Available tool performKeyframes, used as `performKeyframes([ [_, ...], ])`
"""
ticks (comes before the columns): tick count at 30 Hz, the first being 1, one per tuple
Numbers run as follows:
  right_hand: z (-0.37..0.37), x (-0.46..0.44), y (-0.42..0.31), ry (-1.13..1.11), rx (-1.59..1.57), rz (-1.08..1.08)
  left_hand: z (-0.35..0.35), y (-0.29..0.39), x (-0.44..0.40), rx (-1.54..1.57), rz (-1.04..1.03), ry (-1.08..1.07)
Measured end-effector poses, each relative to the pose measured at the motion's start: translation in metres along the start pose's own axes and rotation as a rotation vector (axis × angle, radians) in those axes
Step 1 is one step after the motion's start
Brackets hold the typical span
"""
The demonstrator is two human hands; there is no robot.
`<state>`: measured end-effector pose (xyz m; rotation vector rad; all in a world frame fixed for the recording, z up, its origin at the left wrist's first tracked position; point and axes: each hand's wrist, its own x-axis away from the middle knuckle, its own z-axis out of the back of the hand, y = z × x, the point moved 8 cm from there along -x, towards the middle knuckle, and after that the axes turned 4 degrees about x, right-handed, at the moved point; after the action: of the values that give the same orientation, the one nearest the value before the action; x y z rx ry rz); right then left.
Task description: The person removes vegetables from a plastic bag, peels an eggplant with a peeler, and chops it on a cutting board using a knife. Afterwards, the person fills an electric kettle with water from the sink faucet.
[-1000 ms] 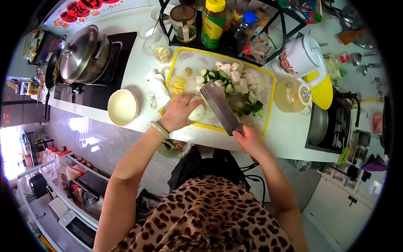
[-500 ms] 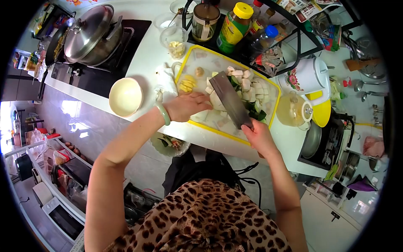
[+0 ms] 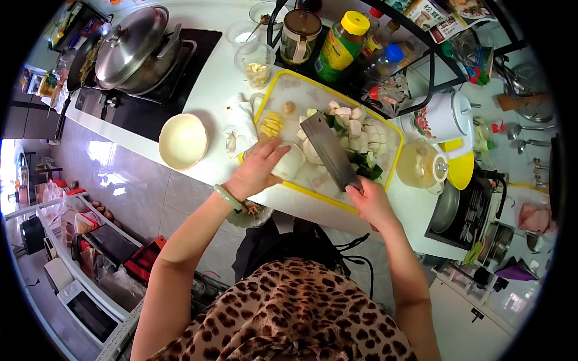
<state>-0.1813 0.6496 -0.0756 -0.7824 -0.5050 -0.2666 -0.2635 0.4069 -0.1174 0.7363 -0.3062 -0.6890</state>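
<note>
My right hand (image 3: 368,201) grips the handle of a cleaver (image 3: 330,151), whose broad blade lies over a yellow-rimmed cutting board (image 3: 295,89). Beside the left edge of a smooth white vegetable piece (image 3: 290,162) is my left hand (image 3: 254,171), fingers apart; whether it touches the piece I cannot tell. White chunks (image 3: 374,137) and dark green pieces (image 3: 368,167) are heaped right of the blade. Yellow slices (image 3: 272,124), resembling ginger, sit at the board's left, near a small round brownish piece (image 3: 288,107).
Left of the board are a crumpled white cloth (image 3: 241,123), a cream bowl (image 3: 183,141) and a plastic cup (image 3: 257,72). A lidded steel pot (image 3: 135,51) stands on the stove. Behind are bottles (image 3: 343,45); a glass teapot (image 3: 418,167) stands right. A bowl of scraps (image 3: 256,216) sits below the counter edge.
My left hand has drawn back left and toward me, uncovering the smooth white piece. The cleaver stays in my right hand in nearly the same place.
</note>
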Motion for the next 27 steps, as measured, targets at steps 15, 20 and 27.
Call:
performKeyframes([
  [15,-0.012,-0.007,-0.009,0.021,0.213,0.131,0.0,-0.004,-0.016,0.066,-0.089,-0.183],
  [20,-0.015,-0.007,-0.027,-0.017,0.382,0.147,0.013,0.005,-0.003,-0.001,-0.039,-0.016],
  [27,-0.009,-0.003,-0.048,-0.081,0.419,0.135,0.001,0.022,0.018,-0.15,-0.124,0.192],
])
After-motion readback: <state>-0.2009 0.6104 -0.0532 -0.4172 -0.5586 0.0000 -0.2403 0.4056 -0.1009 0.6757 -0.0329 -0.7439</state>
